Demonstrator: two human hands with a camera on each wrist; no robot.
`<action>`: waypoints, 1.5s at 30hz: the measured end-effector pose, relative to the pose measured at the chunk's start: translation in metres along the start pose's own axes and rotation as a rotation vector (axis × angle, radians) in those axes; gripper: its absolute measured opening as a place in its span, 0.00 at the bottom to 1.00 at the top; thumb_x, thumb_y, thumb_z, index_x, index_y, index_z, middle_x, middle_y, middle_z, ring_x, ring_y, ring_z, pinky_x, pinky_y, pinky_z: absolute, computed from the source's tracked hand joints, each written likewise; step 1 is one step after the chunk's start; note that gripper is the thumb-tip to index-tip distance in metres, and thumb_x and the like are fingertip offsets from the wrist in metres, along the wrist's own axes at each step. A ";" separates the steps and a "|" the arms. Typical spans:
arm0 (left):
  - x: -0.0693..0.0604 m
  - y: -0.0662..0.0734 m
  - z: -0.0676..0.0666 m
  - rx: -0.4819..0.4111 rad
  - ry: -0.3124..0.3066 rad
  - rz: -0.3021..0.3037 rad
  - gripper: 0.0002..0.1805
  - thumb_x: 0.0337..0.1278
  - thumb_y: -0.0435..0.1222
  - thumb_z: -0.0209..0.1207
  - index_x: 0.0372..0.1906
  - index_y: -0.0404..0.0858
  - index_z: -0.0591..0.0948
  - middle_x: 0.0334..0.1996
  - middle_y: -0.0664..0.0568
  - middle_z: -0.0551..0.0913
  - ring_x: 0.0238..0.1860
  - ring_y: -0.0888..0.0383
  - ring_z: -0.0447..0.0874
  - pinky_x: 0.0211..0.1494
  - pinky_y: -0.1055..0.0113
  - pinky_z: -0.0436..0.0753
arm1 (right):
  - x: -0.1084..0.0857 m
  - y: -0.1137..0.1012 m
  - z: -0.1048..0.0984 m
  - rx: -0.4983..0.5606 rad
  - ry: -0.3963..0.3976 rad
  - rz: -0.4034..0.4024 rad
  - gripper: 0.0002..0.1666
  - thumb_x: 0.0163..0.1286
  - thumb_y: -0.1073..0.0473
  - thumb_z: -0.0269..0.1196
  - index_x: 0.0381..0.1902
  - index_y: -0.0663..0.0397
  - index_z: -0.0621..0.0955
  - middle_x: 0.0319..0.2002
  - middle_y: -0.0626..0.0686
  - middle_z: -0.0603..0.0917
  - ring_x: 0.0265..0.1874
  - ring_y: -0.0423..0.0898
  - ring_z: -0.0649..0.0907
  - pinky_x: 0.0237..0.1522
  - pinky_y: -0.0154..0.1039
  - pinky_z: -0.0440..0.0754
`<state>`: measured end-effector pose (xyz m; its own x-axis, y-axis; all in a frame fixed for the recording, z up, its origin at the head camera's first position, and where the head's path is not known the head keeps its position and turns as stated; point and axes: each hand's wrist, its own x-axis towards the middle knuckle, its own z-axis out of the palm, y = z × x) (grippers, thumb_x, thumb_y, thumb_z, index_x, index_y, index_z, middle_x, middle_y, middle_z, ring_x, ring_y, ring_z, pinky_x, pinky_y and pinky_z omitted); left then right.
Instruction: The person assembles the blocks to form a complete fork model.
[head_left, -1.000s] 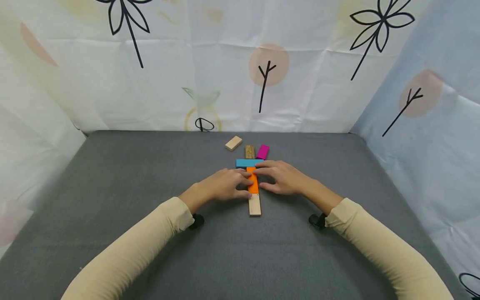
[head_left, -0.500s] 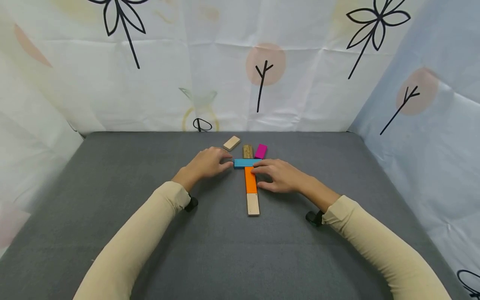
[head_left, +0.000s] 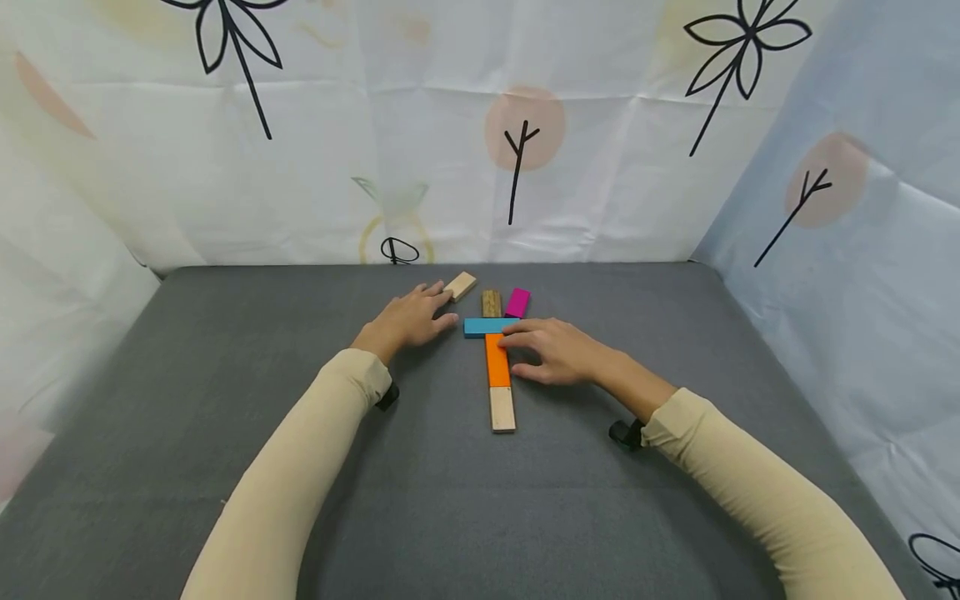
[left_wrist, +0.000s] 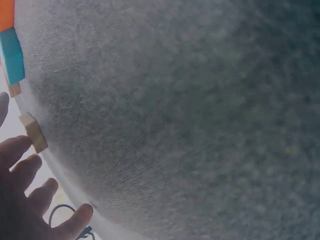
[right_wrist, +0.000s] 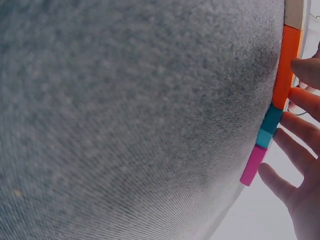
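On the grey cloth, a pale wooden block (head_left: 502,408) and an orange block (head_left: 497,362) lie end to end. A blue block (head_left: 482,327) crosses the orange one's far end. Beyond it lie a brown block (head_left: 491,303) and a tilted magenta block (head_left: 517,302). My left hand (head_left: 408,318), fingers spread, reaches a separate light wooden block (head_left: 462,285); its fingertips are at the block's near left end, and contact is unclear. My right hand (head_left: 558,352) stays with loosely extended fingers at the right side of the orange and blue blocks, fingertips seeming to touch them.
The grey table (head_left: 225,375) spreads around the blocks on both sides. Behind it hangs a white printed cloth wall (head_left: 450,150), with another cloth wall (head_left: 847,275) along the right.
My left hand has left the orange block and moved away and to the left, reaching the separate light wooden block. The right hand stays by the orange and blue blocks.
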<state>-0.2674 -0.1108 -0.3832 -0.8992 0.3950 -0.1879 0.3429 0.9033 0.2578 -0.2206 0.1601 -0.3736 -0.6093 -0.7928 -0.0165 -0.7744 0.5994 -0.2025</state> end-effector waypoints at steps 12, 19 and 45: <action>0.000 0.007 0.003 0.054 0.045 0.034 0.35 0.74 0.52 0.50 0.75 0.37 0.64 0.72 0.38 0.65 0.72 0.43 0.62 0.71 0.40 0.61 | 0.000 0.001 0.000 0.019 -0.010 0.015 0.27 0.71 0.51 0.63 0.65 0.55 0.79 0.67 0.58 0.75 0.63 0.58 0.76 0.63 0.60 0.72; -0.004 0.011 0.003 0.060 0.069 0.079 0.31 0.73 0.49 0.53 0.72 0.36 0.70 0.66 0.38 0.71 0.65 0.43 0.71 0.69 0.41 0.64 | 0.000 0.001 -0.001 0.017 -0.009 0.015 0.27 0.71 0.51 0.63 0.65 0.55 0.79 0.67 0.58 0.75 0.63 0.57 0.76 0.63 0.58 0.72; 0.014 -0.004 -0.004 -0.010 0.099 0.085 0.26 0.78 0.42 0.49 0.75 0.41 0.67 0.78 0.42 0.54 0.76 0.44 0.56 0.72 0.43 0.61 | -0.001 0.000 0.001 0.025 -0.012 0.017 0.28 0.72 0.50 0.63 0.65 0.53 0.78 0.67 0.57 0.74 0.64 0.57 0.76 0.62 0.59 0.72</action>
<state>-0.2824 -0.1095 -0.3833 -0.8898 0.4508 -0.0704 0.4165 0.8655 0.2784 -0.2198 0.1606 -0.3742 -0.6204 -0.7837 -0.0314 -0.7593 0.6101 -0.2264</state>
